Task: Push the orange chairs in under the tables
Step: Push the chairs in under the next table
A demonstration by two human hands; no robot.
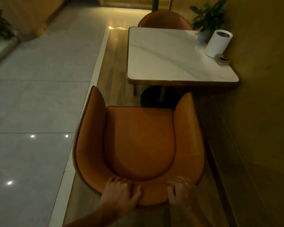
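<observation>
Tiled floor (36,89) fills the left side, pale and glossy, three light spots reflected in it. A raised wood-look strip (116,66) runs along the wall (261,112) on the right; table and chairs sit on that strip.

One table (170,56): white marble-look top, gold edge, dark round base (154,97) under it. Its right edge is against or just beside the wall.

Two orange chairs. Near chair (138,141): tub-shaped, seat fully out from under the table, armrest tips near the table's front edge but not under it. Gap of floor and the table base show between seat and tabletop. Far chair (165,20): only the backrest top shows past the table's far edge.

Both hands are on the near chair's backrest rim. Left hand (121,192) grips the rim, fingers curled over the top, thumb on the inside face. Right hand (180,192) grips the same rim just beside it, fingers curled over.

Containers: one white cylinder (218,43) upright on the table's far right corner, dark top; contents can't be made out. Small clear holder (222,60) just beside it, touching or nearly; something dark inside, too blurred to tell.

Two plants: one (208,15) behind the table by the wall, in a pale pot (202,36); one (0,25) at far left.
</observation>
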